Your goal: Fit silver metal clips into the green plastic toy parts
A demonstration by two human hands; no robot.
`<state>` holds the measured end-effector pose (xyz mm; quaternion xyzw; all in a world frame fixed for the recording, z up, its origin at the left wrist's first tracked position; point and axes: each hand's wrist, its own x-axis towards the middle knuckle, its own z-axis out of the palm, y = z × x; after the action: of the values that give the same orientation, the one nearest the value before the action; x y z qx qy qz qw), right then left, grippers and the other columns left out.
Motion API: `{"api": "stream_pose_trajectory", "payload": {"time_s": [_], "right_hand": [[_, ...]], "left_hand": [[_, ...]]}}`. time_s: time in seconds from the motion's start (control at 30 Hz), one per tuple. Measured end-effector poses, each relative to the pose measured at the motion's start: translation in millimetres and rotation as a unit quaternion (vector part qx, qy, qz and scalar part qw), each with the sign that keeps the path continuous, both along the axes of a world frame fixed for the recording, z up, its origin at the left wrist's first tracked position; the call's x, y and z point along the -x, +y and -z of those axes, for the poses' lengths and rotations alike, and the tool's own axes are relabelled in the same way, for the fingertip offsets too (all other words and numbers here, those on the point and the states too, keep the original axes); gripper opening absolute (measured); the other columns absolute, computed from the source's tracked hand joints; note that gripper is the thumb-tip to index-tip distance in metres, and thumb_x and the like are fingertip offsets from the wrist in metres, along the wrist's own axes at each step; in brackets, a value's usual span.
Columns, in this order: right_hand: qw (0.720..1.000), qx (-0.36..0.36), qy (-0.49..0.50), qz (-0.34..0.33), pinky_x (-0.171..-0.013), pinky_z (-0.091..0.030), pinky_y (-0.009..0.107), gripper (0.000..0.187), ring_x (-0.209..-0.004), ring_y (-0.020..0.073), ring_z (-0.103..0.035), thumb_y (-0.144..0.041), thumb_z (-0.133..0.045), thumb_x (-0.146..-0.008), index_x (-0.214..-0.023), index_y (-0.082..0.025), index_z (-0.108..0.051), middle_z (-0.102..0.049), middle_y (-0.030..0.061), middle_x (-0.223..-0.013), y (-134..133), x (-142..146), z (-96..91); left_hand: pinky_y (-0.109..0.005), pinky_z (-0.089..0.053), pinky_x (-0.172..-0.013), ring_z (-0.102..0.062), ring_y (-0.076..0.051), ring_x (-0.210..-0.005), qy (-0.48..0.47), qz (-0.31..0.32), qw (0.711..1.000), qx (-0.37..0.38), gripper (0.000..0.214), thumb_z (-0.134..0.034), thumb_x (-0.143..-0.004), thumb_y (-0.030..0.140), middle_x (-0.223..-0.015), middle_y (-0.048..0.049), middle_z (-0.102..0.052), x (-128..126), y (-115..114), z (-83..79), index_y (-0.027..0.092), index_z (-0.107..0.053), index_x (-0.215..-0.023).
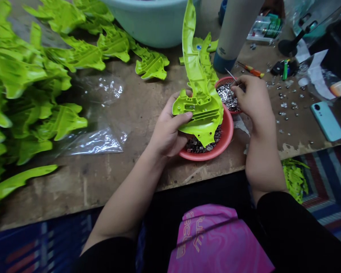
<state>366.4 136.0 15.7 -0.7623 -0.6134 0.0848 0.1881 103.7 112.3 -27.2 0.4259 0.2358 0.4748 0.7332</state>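
My left hand (167, 129) grips a long lime-green plastic shell (197, 76) by its lower end, holding it upright over a red bowl (226, 138) of small metal pieces. My right hand (251, 98) is closed in a pinch on thin metal tweezers (231, 77) whose tip points into a smaller red bowl (220, 81) of shiny metal parts, just behind the shell.
Several lime-green shells (25, 87) are heaped at the left, with clear plastic bags (98, 113) beside them. A pale blue basin (150, 21) and a grey-and-blue cylinder (234, 34) stand at the back. A screwdriver (251, 69), loose metal bits and a teal phone (326, 121) lie on the right.
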Motion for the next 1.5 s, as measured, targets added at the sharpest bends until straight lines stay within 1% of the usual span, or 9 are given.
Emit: {"api": "stream_pose_trajectory", "payload": {"time_s": [0.2, 0.3, 0.6, 0.77, 0.9, 1.0, 1.17, 1.33, 1.5], "right_hand": [[0.997, 0.070, 0.001, -0.039, -0.097, -0.059, 0.049, 0.004, -0.099, 0.0344, -0.075, -0.019, -0.078, -0.084, -0.088, -0.022, -0.079, -0.082, 0.0150, -0.097, 2, 6, 7.8], [0.996, 0.068, 0.006, -0.060, -0.092, -0.059, 0.046, 0.008, -0.094, 0.0315, -0.074, -0.016, -0.074, -0.080, -0.083, -0.022, -0.078, -0.083, 0.0135, -0.096, 3, 7, 11.0], [0.992, -0.075, 0.104, 0.000, -0.109, -0.059, 0.047, 0.012, -0.111, 0.0312, -0.076, -0.020, -0.069, -0.094, -0.099, -0.022, -0.080, -0.084, 0.0119, -0.112, 3, 2, 1.3], [0.949, -0.192, 0.239, -0.075, -0.104, -0.063, 0.046, 0.018, -0.107, 0.0279, -0.077, -0.045, -0.076, -0.100, -0.098, -0.027, -0.078, -0.085, 0.0069, -0.108, -16, 23, -8.0], [0.899, -0.181, 0.344, -0.202, -0.096, -0.067, 0.044, 0.018, -0.099, 0.0253, -0.080, -0.046, -0.088, -0.089, -0.089, -0.028, -0.084, -0.086, 0.0022, -0.098, -37, 52, -13.8], [0.877, -0.172, 0.381, -0.237, -0.093, -0.070, 0.042, 0.005, -0.094, 0.0225, -0.081, -0.034, -0.089, -0.086, -0.087, -0.030, -0.086, -0.086, -0.0003, -0.095, -44, 67, -10.3], [0.879, -0.183, 0.374, -0.231, -0.094, -0.070, 0.043, 0.005, -0.092, 0.0217, -0.081, -0.030, -0.091, -0.085, -0.087, -0.031, -0.086, -0.087, -0.0007, -0.095, -43, 74, -2.2], [0.886, -0.178, 0.353, -0.240, -0.103, -0.069, 0.047, 0.005, -0.101, 0.0236, -0.083, -0.033, -0.090, -0.089, -0.093, -0.031, -0.088, -0.087, 0.0006, -0.102, -47, 73, -3.0], [0.877, -0.195, 0.369, -0.240, -0.096, -0.071, 0.043, 0.005, -0.094, 0.0210, -0.084, -0.031, -0.084, -0.096, -0.098, -0.031, -0.089, -0.087, -0.0008, -0.100, -46, 73, 0.0]], "left_hand": [[-0.048, -0.076, -0.101, -0.077, -0.034, -0.135, 0.016, 0.012, 1.000, 0.013, 0.058, -0.091, -0.090, 0.038, -0.147, -0.0020, -0.073, -3, -5, -0.8, 0.037, -0.059, -0.139], [-0.043, -0.077, -0.095, -0.077, -0.032, -0.134, 0.013, 0.011, 0.999, 0.027, 0.058, -0.092, -0.090, 0.038, -0.151, -0.0015, -0.071, -4, -9, 0.0, 0.039, -0.061, -0.139], [-0.049, -0.075, -0.102, -0.077, -0.034, -0.134, 0.035, 0.027, 0.999, 0.002, 0.059, -0.090, -0.092, 0.040, -0.146, -0.0032, -0.073, -4, -10, 1.5, 0.040, -0.060, -0.142], [-0.053, -0.074, -0.103, -0.079, -0.034, -0.129, 0.037, 0.003, 0.999, -0.016, 0.056, -0.087, -0.094, 0.041, -0.145, -0.0030, -0.072, -6, -8, 7.1, 0.040, -0.058, -0.142], [-0.053, -0.074, -0.102, -0.080, -0.033, -0.125, 0.027, -0.014, 1.000, -0.004, 0.053, -0.087, -0.094, 0.044, -0.142, -0.0026, -0.074, -8, -7, 8.2, 0.038, -0.060, -0.139], [-0.053, -0.074, -0.101, -0.079, -0.033, -0.127, 0.008, -0.011, 1.000, 0.003, 0.051, -0.087, -0.094, 0.049, -0.137, -0.0033, -0.075, -10, -8, 3.0, 0.036, -0.061, -0.136], [-0.051, -0.074, -0.097, -0.079, -0.035, -0.129, -0.002, -0.012, 1.000, -0.010, 0.050, -0.087, -0.094, 0.054, -0.131, -0.0046, -0.078, -12, -9, -4.4, 0.034, -0.064, -0.133], [-0.054, -0.072, -0.105, -0.075, -0.035, -0.136, -0.013, -0.017, 0.999, -0.031, 0.049, -0.086, -0.095, 0.053, -0.131, -0.0045, -0.077, -14, -8, 0.6, 0.033, -0.063, -0.133], [-0.047, -0.073, -0.096, -0.080, -0.032, -0.124, -0.014, -0.020, 1.000, -0.003, 0.047, -0.086, -0.094, 0.046, -0.129, -0.0028, -0.078, -15, -12, -6.4, 0.032, -0.061, -0.131]]}}
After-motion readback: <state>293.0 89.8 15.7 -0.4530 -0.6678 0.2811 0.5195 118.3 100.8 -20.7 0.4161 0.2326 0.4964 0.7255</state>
